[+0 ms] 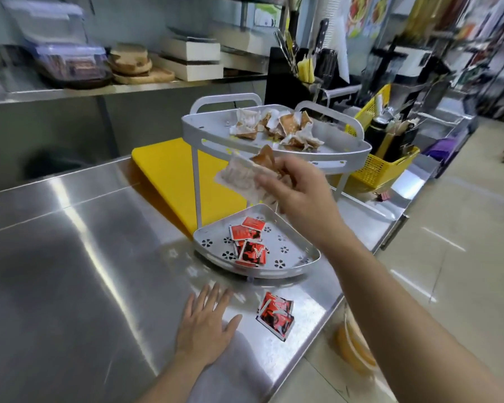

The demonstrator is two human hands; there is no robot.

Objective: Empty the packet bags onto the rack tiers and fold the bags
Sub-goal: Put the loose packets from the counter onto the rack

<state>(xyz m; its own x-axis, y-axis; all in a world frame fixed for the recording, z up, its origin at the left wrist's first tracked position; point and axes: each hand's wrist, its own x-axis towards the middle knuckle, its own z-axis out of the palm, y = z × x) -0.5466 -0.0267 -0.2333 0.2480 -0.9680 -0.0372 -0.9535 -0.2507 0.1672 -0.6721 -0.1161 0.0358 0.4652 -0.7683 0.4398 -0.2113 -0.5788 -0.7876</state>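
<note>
A white two-tier corner rack stands on the steel counter. Its upper tier [344, 145] carries several brown-and-white packets [277, 128]. Its lower tier [294, 253] holds a few red packets [249, 241]. My right hand [297, 193] is raised between the tiers, just below the upper tier's front edge, shut on a small bunch of brown-and-white packets [239, 177]. My left hand [205, 322] lies flat and open on the counter in front of the rack. Right of the left hand, more red packets [275, 314] lie loose on the counter.
A yellow cutting board [175, 175] lies behind the rack. A yellow basket [381, 167] of utensils and a black knife block [291, 74] stand at the back right. The counter's right edge [312, 341] drops to the floor, with an orange bucket [352, 347] below.
</note>
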